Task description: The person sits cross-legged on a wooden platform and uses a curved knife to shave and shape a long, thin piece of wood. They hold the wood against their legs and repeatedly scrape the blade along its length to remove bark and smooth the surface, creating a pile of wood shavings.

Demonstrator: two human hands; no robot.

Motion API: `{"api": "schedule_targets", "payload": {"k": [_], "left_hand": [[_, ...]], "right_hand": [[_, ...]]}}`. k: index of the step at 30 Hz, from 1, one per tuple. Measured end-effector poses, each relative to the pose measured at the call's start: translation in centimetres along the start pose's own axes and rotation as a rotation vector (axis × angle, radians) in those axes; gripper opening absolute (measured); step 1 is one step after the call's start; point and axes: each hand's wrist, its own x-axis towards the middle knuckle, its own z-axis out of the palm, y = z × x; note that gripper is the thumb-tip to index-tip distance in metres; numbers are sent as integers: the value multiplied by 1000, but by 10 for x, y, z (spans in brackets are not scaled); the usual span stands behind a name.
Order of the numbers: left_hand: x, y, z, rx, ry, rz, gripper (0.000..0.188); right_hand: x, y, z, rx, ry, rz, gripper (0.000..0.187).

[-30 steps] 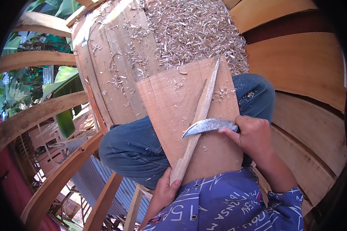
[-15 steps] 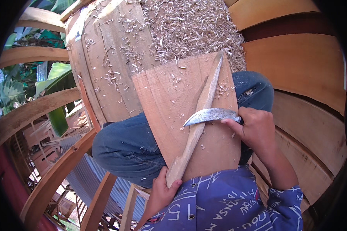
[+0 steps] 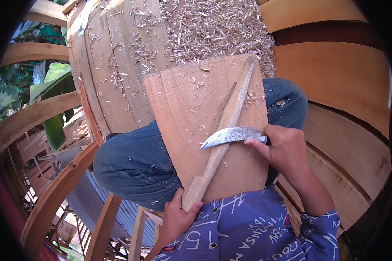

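Observation:
My left hand [image 3: 184, 214] grips the thick near end of a long carved wooden stick [image 3: 237, 106], close to my shirt. The stick slants away to the right and narrows toward its far tip. It lies over a wide wooden board [image 3: 178, 108] resting across my lap. In my right hand [image 3: 286, 148] is a knife [image 3: 233, 135] with a broad, curved, spotted blade. My fingers wrap round its handle, hiding most of it, with the thumb along the blade's base. The blade lies across the stick near its middle, its point toward the left.
Curled wood shavings [image 3: 217, 30] pile up beyond the board, with more scattered over the planks [image 3: 126, 78]. Wide wooden slats [image 3: 331, 82] rise on the right. Curved wooden bars [image 3: 39, 117] stand on the left, with banana leaves [image 3: 52, 82] outside. My bent knees flank the board.
The knife blade has slid slightly along the stick toward me. The stick seems to have rolled a little, showing more of its brown face. The whole view has shifted slightly.

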Motion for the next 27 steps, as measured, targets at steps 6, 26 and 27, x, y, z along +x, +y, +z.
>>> {"api": "schedule_targets", "payload": {"k": [6,26,27], "left_hand": [[-3,-2,3,-22,35,-8,49],[-2,-2,7,59,52,24,47],[-1,0,8,46,58,19,48]], "right_hand": [[36,54,-33,-111,127,400,57],[-9,15,-11,-75,29,-18,51],[-15,-2,-6,-25,-58,-58,49]]}}
